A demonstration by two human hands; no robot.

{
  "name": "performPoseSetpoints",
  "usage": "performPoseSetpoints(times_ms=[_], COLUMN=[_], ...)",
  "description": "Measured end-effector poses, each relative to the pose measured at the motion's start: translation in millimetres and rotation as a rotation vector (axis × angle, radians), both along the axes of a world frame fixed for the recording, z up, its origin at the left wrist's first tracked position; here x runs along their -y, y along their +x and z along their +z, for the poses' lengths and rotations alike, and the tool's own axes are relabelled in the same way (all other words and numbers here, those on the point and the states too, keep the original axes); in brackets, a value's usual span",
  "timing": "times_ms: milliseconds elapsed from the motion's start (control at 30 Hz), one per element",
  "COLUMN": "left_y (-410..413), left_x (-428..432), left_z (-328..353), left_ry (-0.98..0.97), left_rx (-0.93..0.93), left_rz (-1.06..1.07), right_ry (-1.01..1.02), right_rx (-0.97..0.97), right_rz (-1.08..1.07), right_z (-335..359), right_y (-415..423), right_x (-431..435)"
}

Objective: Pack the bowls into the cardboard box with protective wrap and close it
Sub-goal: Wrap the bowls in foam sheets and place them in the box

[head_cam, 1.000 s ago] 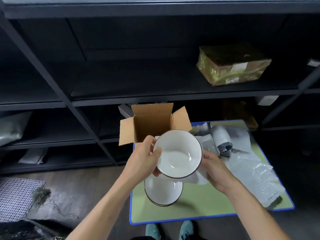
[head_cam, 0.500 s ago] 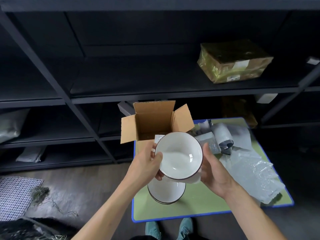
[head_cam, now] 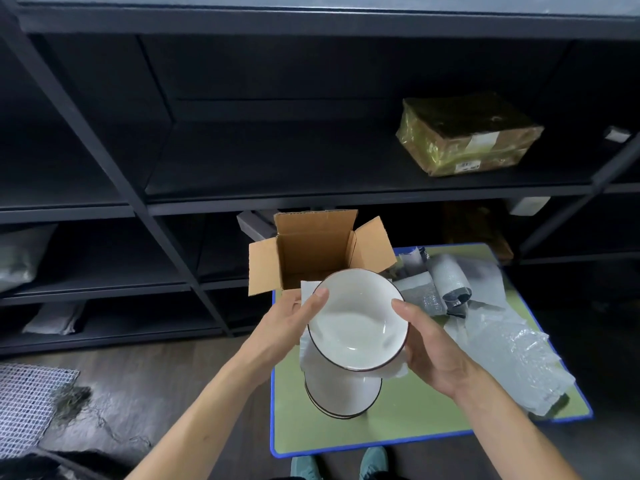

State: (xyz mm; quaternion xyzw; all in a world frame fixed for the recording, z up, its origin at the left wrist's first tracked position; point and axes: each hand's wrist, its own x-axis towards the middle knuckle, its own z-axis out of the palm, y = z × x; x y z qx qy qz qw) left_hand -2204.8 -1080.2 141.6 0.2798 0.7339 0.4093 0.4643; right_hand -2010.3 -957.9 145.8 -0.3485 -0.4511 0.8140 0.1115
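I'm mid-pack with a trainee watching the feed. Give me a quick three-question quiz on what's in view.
1. True or false: the cardboard box has its flaps closed.
2. The left hand and right hand hold a bowl. What lies under it? A) a white sheet B) a lid C) a towel
3. Fill in: the bubble wrap lies to the ___ of the stacked bowls.
Key: 1 false; 2 A; 3 right.

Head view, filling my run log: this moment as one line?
bowl: held over stack; left hand: grips bowl; right hand: grips bowl; box: open
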Motion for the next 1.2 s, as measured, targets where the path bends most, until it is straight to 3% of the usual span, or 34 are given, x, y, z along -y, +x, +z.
performPoseSetpoints(times_ms=[233, 633, 767, 1100, 1200], left_y=[-4.6, -24.6, -40.3, -90.7, -95.3], left_x=[3.9, -22.9, -44.3, -104.0, -120.4], left_z=[5.9, 5.6, 10.2, -5.5, -30.5], left_ry=[0.126, 0.058, 0.050, -0.235, -0.349], left_rx=[0.050, -0.153, -0.161, -0.386, -0.555], left_rz=[-0.125, 0.054, 0.059, 0.047, 0.067], right_ry=[-0.011, 0.229, 0.437, 0.602, 0.625], right_rx=[0.040, 0.273, 0.398, 0.612, 0.709], right_rz=[0.039, 0.158, 0.199, 0.367, 0.421], right_z=[4.4, 12.1, 14.0, -2.8, -26.3], right_y=[-10.9, -43.4, -67.2, -139.4, -155.3], right_x=[-0.4, -36.1, -59.3, -116.5, -126.7])
